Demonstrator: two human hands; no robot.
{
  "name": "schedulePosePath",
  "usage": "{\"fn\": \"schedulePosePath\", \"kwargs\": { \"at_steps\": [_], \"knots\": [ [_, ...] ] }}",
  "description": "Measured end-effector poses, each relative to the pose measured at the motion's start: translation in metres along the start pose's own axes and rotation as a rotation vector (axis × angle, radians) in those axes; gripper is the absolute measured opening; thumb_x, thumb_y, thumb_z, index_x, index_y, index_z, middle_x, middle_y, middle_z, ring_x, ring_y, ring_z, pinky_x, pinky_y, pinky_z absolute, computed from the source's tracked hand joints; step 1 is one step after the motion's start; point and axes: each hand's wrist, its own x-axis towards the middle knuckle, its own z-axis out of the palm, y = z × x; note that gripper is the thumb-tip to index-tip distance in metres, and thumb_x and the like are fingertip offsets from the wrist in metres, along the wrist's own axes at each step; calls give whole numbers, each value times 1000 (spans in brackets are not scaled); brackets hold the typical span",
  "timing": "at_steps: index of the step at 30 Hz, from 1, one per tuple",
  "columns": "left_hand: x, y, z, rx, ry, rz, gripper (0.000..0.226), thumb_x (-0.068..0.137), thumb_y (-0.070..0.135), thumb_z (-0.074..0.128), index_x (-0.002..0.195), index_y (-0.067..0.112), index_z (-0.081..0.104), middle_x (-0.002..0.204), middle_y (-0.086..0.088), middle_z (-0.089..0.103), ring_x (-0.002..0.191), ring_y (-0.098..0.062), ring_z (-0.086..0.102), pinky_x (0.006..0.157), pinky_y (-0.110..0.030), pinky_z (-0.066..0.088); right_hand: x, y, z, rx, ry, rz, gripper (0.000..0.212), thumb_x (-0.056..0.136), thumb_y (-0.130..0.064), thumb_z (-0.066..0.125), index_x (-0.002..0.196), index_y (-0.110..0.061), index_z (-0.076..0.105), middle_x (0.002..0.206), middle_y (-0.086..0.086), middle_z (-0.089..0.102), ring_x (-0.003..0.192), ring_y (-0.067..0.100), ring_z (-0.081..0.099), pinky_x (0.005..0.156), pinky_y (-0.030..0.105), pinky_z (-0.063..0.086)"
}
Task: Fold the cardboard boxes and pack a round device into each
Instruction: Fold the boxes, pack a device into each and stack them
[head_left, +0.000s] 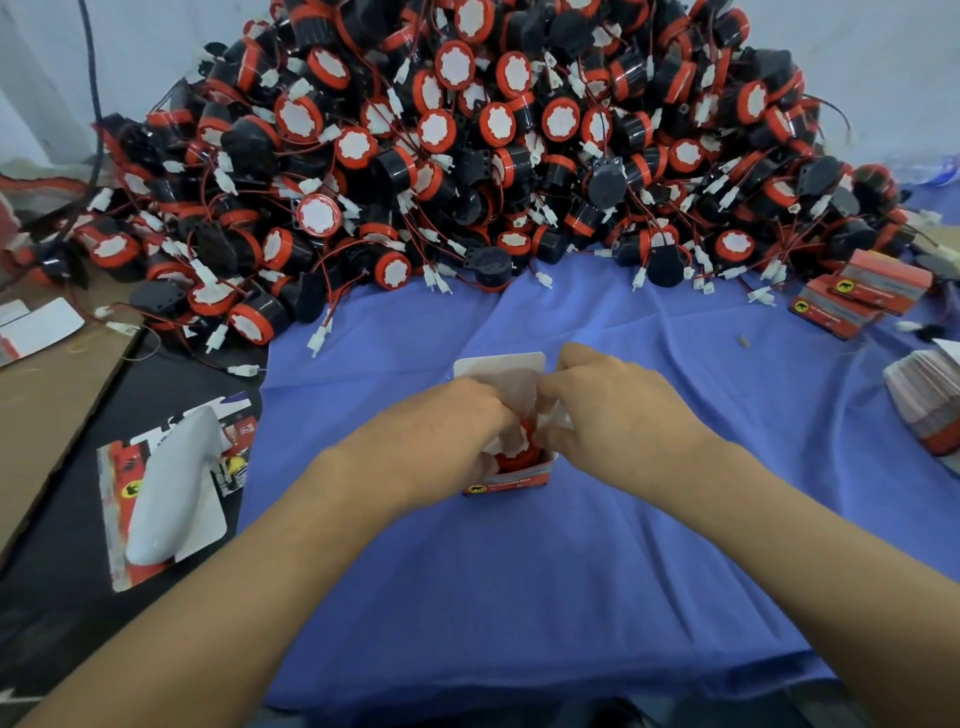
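A small red and white cardboard box (519, 480) stands open on the blue cloth (519, 571) in front of me. Its white top flap (498, 366) sticks up at the far side. A red round device (511, 460) sits inside the box, mostly hidden by my fingers. My left hand (441, 431) curls its fingers over the box's left side flap. My right hand (618, 415) pinches the right side flap. A huge pile of black and red round devices (493, 156) with red wires and white plugs fills the far side.
Two closed red boxes (862, 296) lie at the right by the pile. A stack of flat box blanks (930, 400) sits at the right edge. At the left lie a white blister pack (166, 499), brown cardboard (47, 395) and a flat white blank (36, 327).
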Motion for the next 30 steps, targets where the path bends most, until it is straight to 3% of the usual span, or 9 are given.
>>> {"fn": "schedulePosePath", "kwargs": {
  "at_steps": [5,11,16,19,22,26,28,30],
  "knots": [
    [-5,2,9,13,65,1,15,99,29,62,110,23,71,117,11,59,108,-12,56,88,-37,51,2,2,5,64,-5,-14,17,99,-27,50,103,-22,67,113,-2,44,83,23,53,64,35,41],
    [-10,-4,18,-60,136,9,21,94,31,71,112,23,67,121,16,56,115,-3,45,96,-23,44,6,-5,14,111,115,88,16,95,-29,60,109,-27,66,109,-5,47,89,23,58,67,34,44],
    [-13,-1,21,-24,167,17,17,96,29,67,110,21,64,120,12,57,116,-9,47,97,-26,44,6,-6,17,-12,124,74,16,97,-31,57,94,-28,72,100,-5,43,86,21,51,52,27,21],
    [-15,2,23,41,182,31,12,98,28,60,106,20,62,114,10,56,113,-13,47,93,-31,46,0,-7,20,-120,112,-11,13,96,-27,55,89,-28,66,94,-4,29,77,20,41,52,29,14],
    [-14,4,24,98,209,67,7,96,24,56,101,19,58,107,8,54,110,-14,45,95,-30,45,-5,-6,26,-137,79,-64,15,97,-28,49,93,-27,63,97,-4,19,77,20,34,61,31,24],
    [-15,4,29,99,241,70,8,96,25,58,94,18,55,103,7,54,104,-12,44,94,-28,42,-6,0,33,136,-37,-67,23,100,-24,41,107,-27,63,105,0,28,96,23,45,71,34,42],
    [-16,2,31,6,264,51,11,99,27,59,94,17,61,102,9,57,102,-10,48,93,-28,43,-4,5,36,247,-91,-51,27,98,-20,42,105,-32,65,109,2,33,110,25,41,85,37,47],
    [-18,-1,32,-198,315,28,16,103,25,57,106,20,71,113,13,63,109,-5,55,95,-22,44,-1,6,37,368,-148,-16,32,95,-14,42,104,-32,67,110,3,39,116,23,34,89,29,42]
  ]
}}
